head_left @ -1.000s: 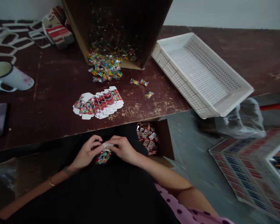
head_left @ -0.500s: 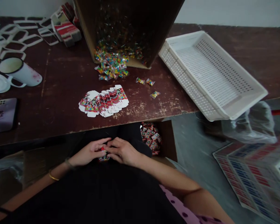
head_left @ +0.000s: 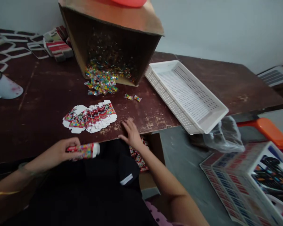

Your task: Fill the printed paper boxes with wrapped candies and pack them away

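My left hand (head_left: 58, 153) grips a small folded colourful carton (head_left: 86, 150) just below the table's front edge, its white end pointing right. Resting at the table's front edge, my right hand (head_left: 130, 131) lies palm down, fingers spread, holding nothing that I can see. A fanned stack of flat printed cartons (head_left: 89, 115) lies on the table just left of that hand. Two loose wrapped candies (head_left: 133, 98) lie beyond it. A tipped cardboard box (head_left: 113, 37) spills many wrapped candies (head_left: 100, 80) onto the table.
A white perforated plastic tray (head_left: 186, 94) overhangs the table's right edge. A white mug (head_left: 3, 86) lies at far left, more carton blanks (head_left: 56, 47) at the back. Under the table is a box of filled cartons (head_left: 139, 158). Printed display boxes (head_left: 252, 182) sit on the floor.
My hands, together on the carton in my lap, have parted. The left one keeps the carton and moved left; the right one rose onto the table edge. The camera tilted up.
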The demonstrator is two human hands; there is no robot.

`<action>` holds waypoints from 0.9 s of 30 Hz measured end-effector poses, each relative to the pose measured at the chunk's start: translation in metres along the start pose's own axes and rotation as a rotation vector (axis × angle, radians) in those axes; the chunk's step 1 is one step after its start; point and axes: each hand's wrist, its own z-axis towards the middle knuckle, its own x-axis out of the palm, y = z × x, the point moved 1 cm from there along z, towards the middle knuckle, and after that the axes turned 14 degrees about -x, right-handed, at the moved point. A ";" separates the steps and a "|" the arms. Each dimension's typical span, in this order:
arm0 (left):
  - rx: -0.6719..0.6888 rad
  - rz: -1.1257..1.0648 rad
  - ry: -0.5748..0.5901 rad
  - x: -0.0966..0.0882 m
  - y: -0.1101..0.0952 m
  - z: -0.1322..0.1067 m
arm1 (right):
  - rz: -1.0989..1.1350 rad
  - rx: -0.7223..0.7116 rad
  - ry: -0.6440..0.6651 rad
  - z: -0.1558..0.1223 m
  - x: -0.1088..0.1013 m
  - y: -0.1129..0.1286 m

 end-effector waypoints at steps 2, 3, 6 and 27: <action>-0.050 -0.324 0.045 0.008 -0.010 0.014 | 0.186 -0.098 -0.025 -0.017 0.017 0.035; -0.072 -0.456 0.082 0.015 -0.014 0.021 | 0.276 -0.096 -0.071 -0.020 0.020 0.050; -0.075 -0.540 0.171 0.043 -0.024 0.040 | 0.509 0.040 -0.235 -0.006 0.008 0.077; -0.037 -0.514 0.217 0.088 -0.032 0.047 | 0.466 0.025 -0.085 0.021 -0.019 0.093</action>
